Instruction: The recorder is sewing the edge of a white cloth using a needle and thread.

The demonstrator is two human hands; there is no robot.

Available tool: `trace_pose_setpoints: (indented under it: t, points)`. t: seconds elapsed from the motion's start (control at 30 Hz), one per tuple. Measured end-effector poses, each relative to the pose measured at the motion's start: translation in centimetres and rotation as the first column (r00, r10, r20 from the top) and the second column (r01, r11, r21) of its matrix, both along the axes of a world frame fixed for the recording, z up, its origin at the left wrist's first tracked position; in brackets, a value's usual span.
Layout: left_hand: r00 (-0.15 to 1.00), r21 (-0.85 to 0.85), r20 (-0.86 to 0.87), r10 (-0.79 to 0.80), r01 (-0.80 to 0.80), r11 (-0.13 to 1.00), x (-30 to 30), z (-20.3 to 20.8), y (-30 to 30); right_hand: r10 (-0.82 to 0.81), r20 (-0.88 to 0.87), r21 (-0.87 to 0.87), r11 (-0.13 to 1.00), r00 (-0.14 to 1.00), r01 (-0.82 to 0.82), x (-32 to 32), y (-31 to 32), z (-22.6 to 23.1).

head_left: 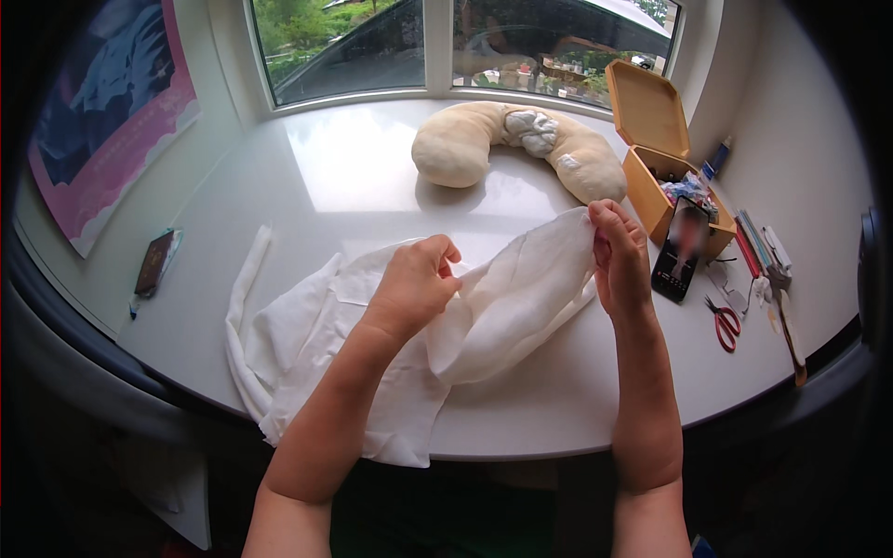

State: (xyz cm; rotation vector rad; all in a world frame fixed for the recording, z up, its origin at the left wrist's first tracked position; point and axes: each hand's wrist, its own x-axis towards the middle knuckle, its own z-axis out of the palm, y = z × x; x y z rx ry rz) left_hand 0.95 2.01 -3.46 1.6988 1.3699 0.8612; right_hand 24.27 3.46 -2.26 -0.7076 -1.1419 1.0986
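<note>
White cloth [530, 316] partly opened between the fingers, the rest lying rumpled.
The right hand [621, 256] pinches its raised corner; the left hand [411, 290] pinches another part, exactly where is hard to see. The curved cushion [454, 144] lies beyond the fingers, uncovered.

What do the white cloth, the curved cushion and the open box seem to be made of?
White cloth: thin, matte fabric, perhaps cotton, as it drapes in soft folds and creases.
Curved cushion: probably matte fabric, softly rounded; the crumpled white patch could be stuffing or cloth.
Open box: probably wood, smooth, from its yellow-brown colour and stiff, flat panels.
</note>
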Motion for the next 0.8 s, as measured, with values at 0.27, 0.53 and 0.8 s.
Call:
trace_pose_setpoints:
  t: [0.27, 0.53, 0.8]
  points:
    - [0.983, 0.187, 0.111, 0.144, -0.163, 0.969, -2.0, -0.4, 1.5, -0.072, 0.029, -0.042, 0.996, 0.997, 0.073, 0.7, 0.5, -0.4]
    - [0.944, 0.044, 0.313, 0.107, -0.127, 0.991, -2.2, 1.1, 1.0, -0.079, 0.002, -0.085, 0.993, 0.997, 0.079, 0.8, 0.5, -0.4]
    - [0.288, 0.063, 0.947, -0.144, 0.273, 0.96, -2.0, 0.3, 1.4, -0.046, 0.06, -0.115, 0.992, 0.997, 0.053, 0.6, 0.5, -0.6]
